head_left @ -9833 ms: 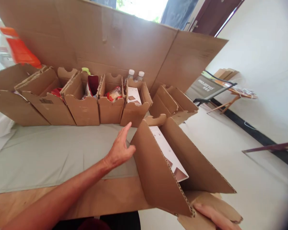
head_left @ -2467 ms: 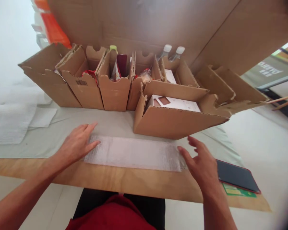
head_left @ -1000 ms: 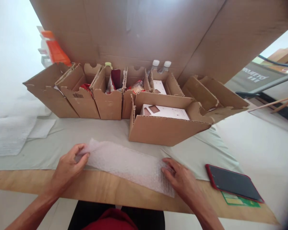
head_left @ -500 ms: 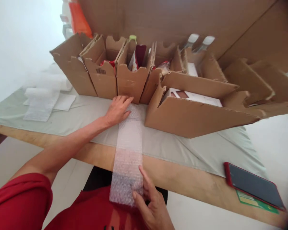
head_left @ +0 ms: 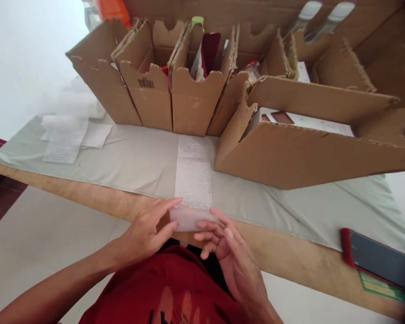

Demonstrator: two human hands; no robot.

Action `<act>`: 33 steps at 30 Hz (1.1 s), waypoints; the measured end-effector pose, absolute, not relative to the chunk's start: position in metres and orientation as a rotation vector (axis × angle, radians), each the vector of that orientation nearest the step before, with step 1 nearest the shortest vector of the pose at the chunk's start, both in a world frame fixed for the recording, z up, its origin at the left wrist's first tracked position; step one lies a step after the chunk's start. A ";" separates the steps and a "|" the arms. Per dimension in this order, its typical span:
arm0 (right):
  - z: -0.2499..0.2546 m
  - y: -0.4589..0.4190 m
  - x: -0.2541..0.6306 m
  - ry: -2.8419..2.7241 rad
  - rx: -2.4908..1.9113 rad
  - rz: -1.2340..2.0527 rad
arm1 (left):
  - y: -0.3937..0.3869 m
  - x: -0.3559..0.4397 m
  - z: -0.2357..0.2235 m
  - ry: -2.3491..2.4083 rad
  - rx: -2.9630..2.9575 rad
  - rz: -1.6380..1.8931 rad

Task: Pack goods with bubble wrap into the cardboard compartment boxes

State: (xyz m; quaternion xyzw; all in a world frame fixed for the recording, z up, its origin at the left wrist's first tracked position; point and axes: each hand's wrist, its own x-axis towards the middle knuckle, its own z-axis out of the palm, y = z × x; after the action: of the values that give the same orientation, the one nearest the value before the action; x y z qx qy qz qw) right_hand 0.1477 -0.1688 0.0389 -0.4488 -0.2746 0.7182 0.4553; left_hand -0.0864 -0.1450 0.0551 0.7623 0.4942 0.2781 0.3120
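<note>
A strip of bubble wrap [head_left: 193, 175] lies lengthwise on the pale cloth [head_left: 135, 162], running from the cardboard boxes toward me. Its near end is folded or rolled up at the table's wooden edge. My left hand [head_left: 147, 231] and my right hand [head_left: 222, 245] both pinch that rolled near end, fingers curled on it. A large cardboard box [head_left: 300, 148] with a white packet [head_left: 307, 123] inside lies just right of the strip.
A row of open cardboard boxes [head_left: 155, 94] holding packets and bottles stands at the back. More bubble wrap sheets [head_left: 65, 135] lie at the left. A red-cased phone [head_left: 381, 261] over a green card rests at the right on the wooden table edge [head_left: 290, 256].
The strip was turned from crosswise to lengthwise. My left hand came back from its far end, and both hands now meet at the near end, which has been folded up.
</note>
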 end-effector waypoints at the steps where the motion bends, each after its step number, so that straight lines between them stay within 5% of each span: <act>1: 0.037 -0.169 0.149 -0.740 -1.133 1.707 | -0.138 -0.082 0.049 1.401 1.998 0.754; 8: 0.028 -0.166 0.166 -1.965 -1.233 0.554 | -0.114 -0.071 0.025 1.512 2.190 0.790; 11: 0.025 -0.153 0.163 -2.239 -1.202 0.322 | -0.113 -0.069 0.023 1.523 2.282 0.782; 17: 0.027 -0.136 0.158 -2.426 -1.132 0.234 | -0.124 -0.073 0.033 1.516 2.343 0.920; 24: 0.041 -0.120 0.154 -2.324 -1.112 0.609 | -0.142 -0.076 0.034 1.285 2.270 0.887; 33: 0.037 -0.122 0.158 -2.401 -1.136 0.178 | -0.113 -0.070 0.022 1.516 2.340 0.925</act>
State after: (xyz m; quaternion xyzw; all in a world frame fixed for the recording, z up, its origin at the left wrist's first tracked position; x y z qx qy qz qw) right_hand 0.1581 -0.1224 0.0368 -0.4144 -0.8761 0.0649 0.2376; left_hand -0.0697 -0.1126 0.0216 0.7925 0.5134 0.3131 0.1016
